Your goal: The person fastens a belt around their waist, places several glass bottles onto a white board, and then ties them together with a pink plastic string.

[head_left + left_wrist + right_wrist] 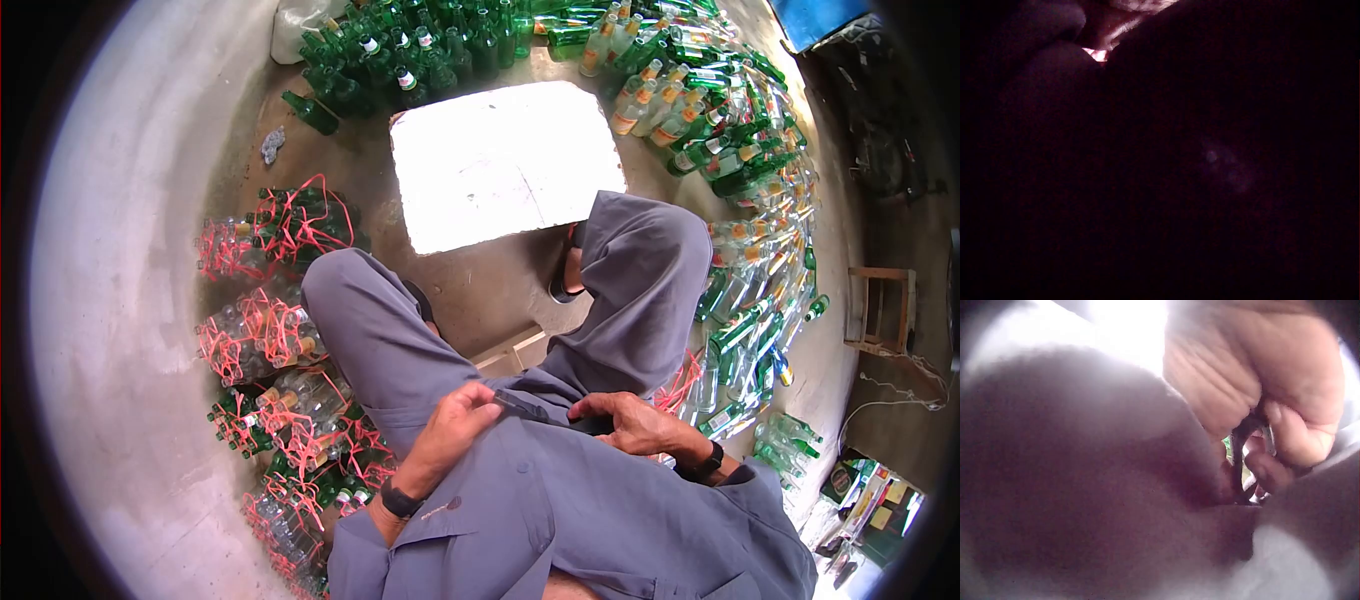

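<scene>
In the head view, my left hand [452, 432] pinches one end of a dark, narrow strip [522, 406] lying over the lap of the grey clothes [520, 470]. Across from it my right hand [640, 425] has its fingers curled at the strip's other side. The right wrist view shows that hand [1260, 369] large, fingers bent round a dark strip [1243, 447], with grey cloth [1085, 444] covering much of the frame. Nearly all of the left wrist view is black; what the left fingers touch cannot be told there.
A white block [505, 165] stands beyond the knees. Green bottles [440, 50] crowd behind it, and many loose bottles [745, 330] lie along the right. Bottle bundles tied with red strips [300, 225] line the left. A wooden frame [510, 352] lies between the legs; a wooden stool [882, 310] is far right.
</scene>
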Demonstrator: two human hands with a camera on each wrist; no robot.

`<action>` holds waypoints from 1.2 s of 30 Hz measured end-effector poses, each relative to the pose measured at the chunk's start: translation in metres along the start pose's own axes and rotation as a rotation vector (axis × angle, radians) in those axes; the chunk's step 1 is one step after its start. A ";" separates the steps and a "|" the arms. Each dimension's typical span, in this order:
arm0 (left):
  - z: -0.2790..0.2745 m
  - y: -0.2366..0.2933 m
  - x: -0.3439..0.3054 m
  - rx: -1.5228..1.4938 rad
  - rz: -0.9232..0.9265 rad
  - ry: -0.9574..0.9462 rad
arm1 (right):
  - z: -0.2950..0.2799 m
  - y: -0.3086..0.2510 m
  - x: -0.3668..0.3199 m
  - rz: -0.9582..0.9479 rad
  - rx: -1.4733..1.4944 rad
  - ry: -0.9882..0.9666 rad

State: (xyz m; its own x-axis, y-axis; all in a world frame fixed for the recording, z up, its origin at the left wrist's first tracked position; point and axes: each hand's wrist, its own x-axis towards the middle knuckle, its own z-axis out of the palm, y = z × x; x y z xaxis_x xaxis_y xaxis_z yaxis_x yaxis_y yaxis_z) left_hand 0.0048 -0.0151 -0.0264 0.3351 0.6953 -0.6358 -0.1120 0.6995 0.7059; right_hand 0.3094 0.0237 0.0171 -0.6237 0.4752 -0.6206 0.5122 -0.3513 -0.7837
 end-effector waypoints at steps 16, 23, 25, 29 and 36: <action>0.006 -0.004 0.003 0.032 -0.040 -0.039 | 0.015 0.004 0.013 0.179 0.329 0.223; 0.020 0.012 0.002 -0.205 -0.040 -0.061 | 0.013 -0.014 0.018 0.258 0.292 0.289; 0.019 0.008 0.005 -0.119 0.009 -0.074 | 0.016 -0.013 0.020 0.245 0.304 0.312; 0.017 0.012 0.001 0.052 -0.009 -0.071 | 0.019 -0.006 0.022 0.188 0.285 0.375; 0.019 0.009 0.003 0.043 0.032 -0.080 | 0.015 -0.016 0.015 0.104 0.261 0.473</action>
State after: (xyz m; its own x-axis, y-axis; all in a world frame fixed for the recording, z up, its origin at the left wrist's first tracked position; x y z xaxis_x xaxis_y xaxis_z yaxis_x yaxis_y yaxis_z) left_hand 0.0223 -0.0101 -0.0164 0.4057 0.7003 -0.5873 -0.0844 0.6685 0.7389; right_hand 0.2831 0.0244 0.0202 -0.2135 0.7168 -0.6638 0.3559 -0.5757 -0.7361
